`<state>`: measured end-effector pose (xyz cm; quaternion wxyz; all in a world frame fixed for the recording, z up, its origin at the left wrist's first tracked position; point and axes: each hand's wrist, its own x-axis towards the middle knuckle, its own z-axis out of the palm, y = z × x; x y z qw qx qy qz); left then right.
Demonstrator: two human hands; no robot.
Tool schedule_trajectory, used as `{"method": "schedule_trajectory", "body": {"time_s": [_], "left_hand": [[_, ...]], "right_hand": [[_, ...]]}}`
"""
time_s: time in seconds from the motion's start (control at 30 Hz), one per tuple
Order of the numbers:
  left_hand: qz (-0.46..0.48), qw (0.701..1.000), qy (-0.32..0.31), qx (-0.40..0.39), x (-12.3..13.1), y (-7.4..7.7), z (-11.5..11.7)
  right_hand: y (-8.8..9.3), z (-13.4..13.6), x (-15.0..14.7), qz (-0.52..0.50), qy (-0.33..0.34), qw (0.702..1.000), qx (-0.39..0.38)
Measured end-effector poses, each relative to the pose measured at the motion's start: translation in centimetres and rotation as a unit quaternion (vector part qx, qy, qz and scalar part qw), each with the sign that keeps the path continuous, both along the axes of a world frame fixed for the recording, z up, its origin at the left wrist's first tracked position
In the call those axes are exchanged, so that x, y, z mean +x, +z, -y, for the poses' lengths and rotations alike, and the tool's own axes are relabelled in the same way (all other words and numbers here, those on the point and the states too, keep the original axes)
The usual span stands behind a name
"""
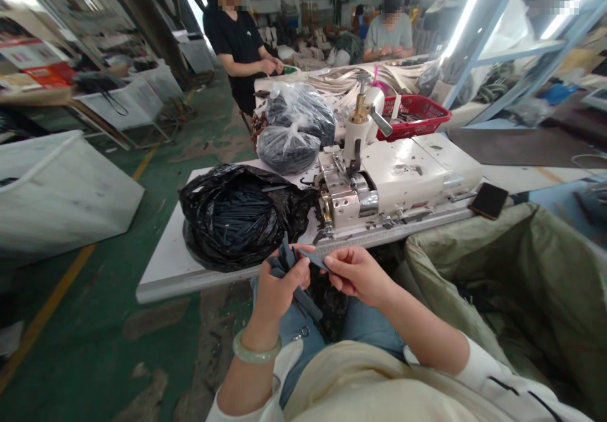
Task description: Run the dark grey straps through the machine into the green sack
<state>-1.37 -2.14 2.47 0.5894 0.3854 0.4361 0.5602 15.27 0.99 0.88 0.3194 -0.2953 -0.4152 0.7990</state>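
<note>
My left hand [279,289] is closed round a bundle of dark grey strips [288,259] held over my lap. My right hand [356,274] pinches the end of one strip [313,257] drawn out of that bundle. Both hands are just in front of the white table's near edge [190,281]. On the table, close behind my hands, stands a white machine [393,178] with a metal feed head [339,200] and a brass-topped post. An open black plastic bag [237,216] full of the same dark strips lies to the left of the machine.
Two tied clear bags of dark strips [294,128] and a red basket [417,115] sit further back. A phone [488,200] lies at the machine's right end. A large green sack [521,283] stands open at my right. Two people work at the far tables.
</note>
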Motion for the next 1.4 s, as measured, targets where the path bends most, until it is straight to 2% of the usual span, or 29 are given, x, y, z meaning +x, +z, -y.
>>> {"method": "schedule_trajectory", "body": {"time_s": [0.1, 0.17, 0.23, 0.37, 0.5, 0.57, 0.63, 0.67, 0.7, 0.77, 0.83, 0.9, 1.03, 1.23, 1.4], "left_hand": [[0.029, 1.0, 0.003, -0.005, 0.1, -0.2, -0.1], [0.044, 0.999, 0.006, -0.002, 0.2, -0.5, -0.3], [0.051, 0.999, 0.01, 0.002, 0.3, -0.8, -0.4], [0.056, 0.998, 0.028, 0.002, 0.4, -1.4, -0.7], [0.04, 0.999, 0.029, -0.01, 0.3, -1.7, -0.7], [0.026, 0.999, 0.021, -0.021, 0.4, -1.8, -0.7], [0.029, 0.999, 0.01, -0.038, 0.4, -1.8, -0.7], [0.037, 0.998, 0.012, -0.046, 0.3, -1.8, -0.8], [0.047, 0.997, 0.018, -0.053, 0.3, -1.7, -0.9], [0.068, 0.995, 0.04, -0.065, 0.1, -1.5, -1.2], [0.082, 0.993, 0.056, -0.07, 0.0, -1.3, -1.5], [0.09, 0.991, 0.059, -0.074, -0.1, -1.3, -1.7], [0.093, 0.991, 0.051, -0.084, -0.1, -1.3, -1.9], [0.09, 0.99, 0.059, -0.094, 0.0, -1.1, -2.1], [0.1, 0.989, 0.056, -0.099, 0.0, -0.9, -2.0]], "right_hand": [[0.0, 0.2, -0.1, 0.072, -0.066, 0.991, 0.086], [0.0, 0.3, 0.0, 0.08, -0.069, 0.99, 0.092], [-0.1, 0.2, 0.1, 0.055, -0.058, 0.995, 0.065], [-0.5, -0.2, 0.6, -0.037, 0.009, 0.998, -0.054], [-0.8, -0.6, 0.9, -0.113, 0.115, 0.974, -0.162], [-1.0, -0.7, 0.7, -0.138, 0.17, 0.957, -0.191], [-1.2, -1.2, 0.6, -0.137, 0.183, 0.957, -0.177], [-1.3, -1.6, 0.6, -0.12, 0.158, 0.97, -0.143], [-1.5, -2.3, 0.7, -0.092, 0.106, 0.986, -0.093], [-1.9, -4.2, 1.2, -0.021, -0.039, 0.999, 0.018], [-2.3, -6.7, 2.0, 0.045, -0.16, 0.983, 0.083], [-2.5, -9.1, 2.8, 0.09, -0.223, 0.966, 0.095], [-2.5, -11.9, 3.6, 0.118, -0.272, 0.953, 0.068], [-2.3, -12.7, 3.3, 0.101, -0.304, 0.947, 0.039], [-1.8, -13.2, 3.4, 0.099, -0.366, 0.924, 0.037]]}}
